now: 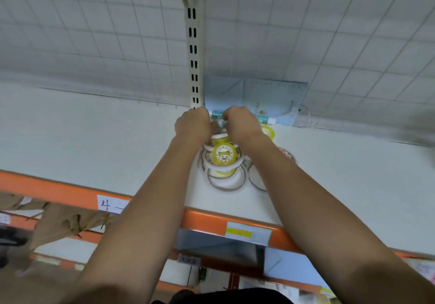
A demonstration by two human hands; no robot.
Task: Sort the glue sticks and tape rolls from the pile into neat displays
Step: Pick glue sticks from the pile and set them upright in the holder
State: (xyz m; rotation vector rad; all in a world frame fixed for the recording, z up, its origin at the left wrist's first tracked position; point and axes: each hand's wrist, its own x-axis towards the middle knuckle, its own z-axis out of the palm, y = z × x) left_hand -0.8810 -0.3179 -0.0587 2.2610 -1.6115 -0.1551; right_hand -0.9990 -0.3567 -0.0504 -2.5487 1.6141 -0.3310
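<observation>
At the near side, the orange front edge runs across under both forearms, and the white shelf stretches wide to left and right of them. Past it, a heap of tape rolls lies between the wrists, just short of the hands. Farther back, the left hand and right hand curl their fingers on a glue stick between them. It lies close against blue packets, beside the slotted post and the wire grid.

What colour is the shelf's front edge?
Orange; the flat metal shelf edge shows best in head view.
</observation>
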